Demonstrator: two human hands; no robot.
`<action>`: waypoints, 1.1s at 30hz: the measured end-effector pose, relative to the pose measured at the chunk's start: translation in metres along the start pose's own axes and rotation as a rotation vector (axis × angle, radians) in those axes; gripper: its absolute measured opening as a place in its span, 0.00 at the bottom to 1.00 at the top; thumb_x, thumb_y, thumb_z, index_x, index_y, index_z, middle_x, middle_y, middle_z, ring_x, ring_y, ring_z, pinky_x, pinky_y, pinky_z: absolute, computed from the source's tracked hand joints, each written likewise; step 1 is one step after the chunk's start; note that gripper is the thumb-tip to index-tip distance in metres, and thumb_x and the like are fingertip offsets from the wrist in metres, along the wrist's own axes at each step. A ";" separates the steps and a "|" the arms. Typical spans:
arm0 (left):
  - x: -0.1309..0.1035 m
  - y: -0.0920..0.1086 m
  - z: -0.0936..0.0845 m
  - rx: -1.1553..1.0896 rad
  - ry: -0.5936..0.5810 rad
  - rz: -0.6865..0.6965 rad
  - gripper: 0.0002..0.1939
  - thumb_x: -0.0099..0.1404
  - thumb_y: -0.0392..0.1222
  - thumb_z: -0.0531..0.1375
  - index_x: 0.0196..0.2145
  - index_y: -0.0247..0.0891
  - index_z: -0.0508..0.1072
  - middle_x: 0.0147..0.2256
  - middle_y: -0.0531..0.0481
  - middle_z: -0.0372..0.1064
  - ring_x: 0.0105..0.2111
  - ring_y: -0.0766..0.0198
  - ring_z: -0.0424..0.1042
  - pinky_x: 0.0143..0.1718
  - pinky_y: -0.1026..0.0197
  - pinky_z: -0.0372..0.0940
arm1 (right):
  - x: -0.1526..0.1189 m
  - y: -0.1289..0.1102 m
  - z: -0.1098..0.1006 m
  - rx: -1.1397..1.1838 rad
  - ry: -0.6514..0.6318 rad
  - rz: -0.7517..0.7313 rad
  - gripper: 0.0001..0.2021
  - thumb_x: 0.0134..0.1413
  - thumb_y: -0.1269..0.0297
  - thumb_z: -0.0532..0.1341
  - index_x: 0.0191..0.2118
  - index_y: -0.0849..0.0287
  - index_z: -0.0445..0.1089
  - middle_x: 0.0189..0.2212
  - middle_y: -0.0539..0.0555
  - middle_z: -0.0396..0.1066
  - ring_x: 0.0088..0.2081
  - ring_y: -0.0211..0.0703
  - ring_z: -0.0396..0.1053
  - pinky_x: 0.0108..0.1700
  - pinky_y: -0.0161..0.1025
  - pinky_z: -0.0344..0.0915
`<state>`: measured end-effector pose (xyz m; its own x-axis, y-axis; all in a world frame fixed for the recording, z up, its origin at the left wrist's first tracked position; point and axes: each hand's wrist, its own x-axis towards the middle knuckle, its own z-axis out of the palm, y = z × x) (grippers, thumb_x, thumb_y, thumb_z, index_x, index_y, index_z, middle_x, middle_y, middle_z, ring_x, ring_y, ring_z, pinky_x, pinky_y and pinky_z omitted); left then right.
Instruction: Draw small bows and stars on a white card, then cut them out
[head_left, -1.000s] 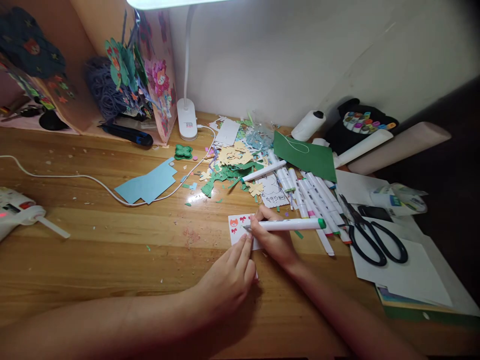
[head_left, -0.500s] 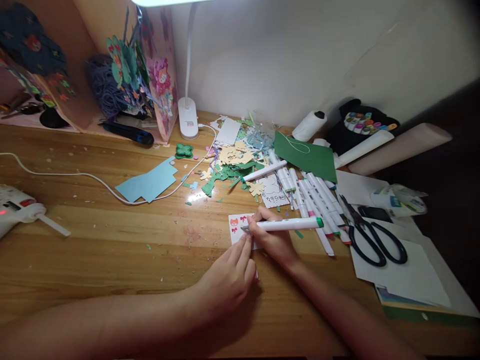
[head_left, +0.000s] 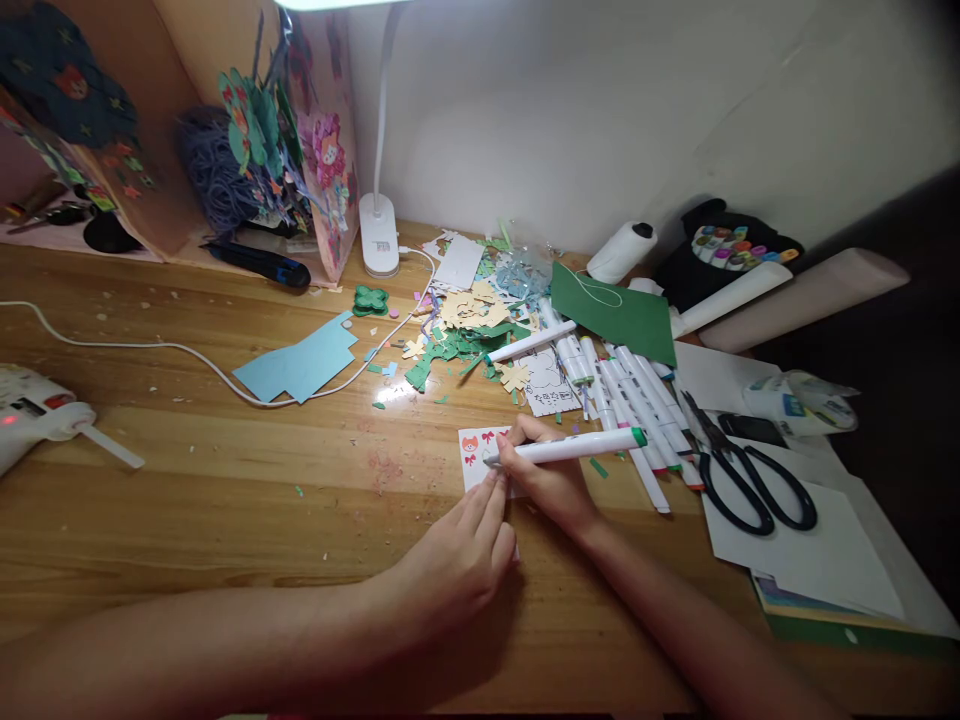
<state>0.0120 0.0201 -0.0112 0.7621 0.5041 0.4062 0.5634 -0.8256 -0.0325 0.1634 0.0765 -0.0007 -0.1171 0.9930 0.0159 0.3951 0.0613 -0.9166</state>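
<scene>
A small white card lies on the wooden desk, with an orange animal face and red bows drawn on it. Pinched in my right hand is a white marker with a green end, its tip down at the card near a faint mark. My left hand rests on the lower part of the card with its fingers stretched out and close together, pressing it to the desk. Both hands cover much of the card, and my left fingertips sit just below the marker's tip.
Several loose markers lie right of paper scraps. Black-handled scissors rest on white sheets. A blue paper piece and a white cable lie left. A glue gun is at the left edge; a lamp base stands behind.
The marker's tip has shifted slightly on the card, and a faint pale line shows by it. Another red bow is more visible near my right fingers. My left hand stays on the card.
</scene>
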 end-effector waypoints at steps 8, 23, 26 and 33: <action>-0.001 0.001 -0.001 0.020 -0.018 0.005 0.10 0.66 0.34 0.47 0.34 0.27 0.67 0.48 0.26 0.66 0.52 0.49 0.66 0.54 0.53 0.58 | -0.001 -0.001 -0.001 -0.019 -0.025 -0.002 0.15 0.50 0.63 0.58 0.18 0.56 0.53 0.15 0.45 0.54 0.20 0.36 0.53 0.22 0.33 0.53; 0.001 0.000 -0.001 0.002 0.015 0.009 0.10 0.64 0.32 0.47 0.33 0.27 0.66 0.48 0.25 0.66 0.52 0.48 0.65 0.54 0.53 0.58 | 0.000 0.002 -0.001 -0.041 0.019 -0.041 0.15 0.51 0.66 0.55 0.19 0.55 0.49 0.15 0.44 0.50 0.20 0.36 0.50 0.22 0.34 0.50; 0.001 0.000 -0.001 -0.011 0.015 -0.001 0.09 0.65 0.32 0.47 0.33 0.28 0.66 0.48 0.25 0.66 0.52 0.48 0.65 0.53 0.54 0.59 | 0.001 0.005 -0.002 -0.029 0.052 -0.044 0.16 0.53 0.64 0.55 0.19 0.55 0.49 0.16 0.44 0.50 0.20 0.36 0.51 0.23 0.34 0.50; 0.000 0.001 0.000 -0.020 0.032 -0.004 0.10 0.64 0.32 0.47 0.32 0.28 0.67 0.48 0.25 0.67 0.52 0.47 0.65 0.53 0.53 0.60 | 0.002 0.005 0.000 -0.046 0.074 -0.062 0.16 0.55 0.62 0.55 0.20 0.55 0.50 0.17 0.44 0.51 0.21 0.36 0.51 0.24 0.34 0.51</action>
<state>0.0124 0.0194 -0.0109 0.7491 0.4995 0.4351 0.5599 -0.8284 -0.0130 0.1652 0.0785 -0.0052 -0.0762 0.9917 0.1032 0.4311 0.1261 -0.8935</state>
